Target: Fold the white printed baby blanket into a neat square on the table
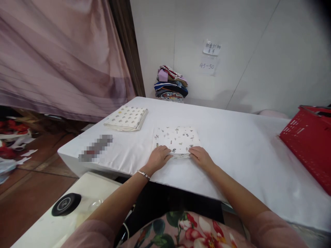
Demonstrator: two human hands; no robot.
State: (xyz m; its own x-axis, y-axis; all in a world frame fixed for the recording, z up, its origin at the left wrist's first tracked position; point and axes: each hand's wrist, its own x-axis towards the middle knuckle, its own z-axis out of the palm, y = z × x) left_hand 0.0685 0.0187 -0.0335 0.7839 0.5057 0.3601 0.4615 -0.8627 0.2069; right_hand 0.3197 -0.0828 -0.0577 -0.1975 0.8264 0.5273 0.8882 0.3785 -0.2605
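A folded white cloth (177, 137) with small grey and dark printed figures lies on the white-covered table in front of me. My left hand (159, 157) is at its near left corner, fingers on top and thumb at the near edge. At the near right corner, my right hand (201, 157) pinches the cloth in the same way. Between the two hands the near edge shows parted fabric layers. Another folded cloth (126, 118), cream with grey motifs and a yellow spot, rests farther back on the left.
A red plastic basket (310, 144) stands on the table's right side. A blurred-out item (95, 148) lies near the left edge. Behind the table is a stack of folded fabrics (171, 84). A black round object (66, 204) sits on a pale surface at lower left.
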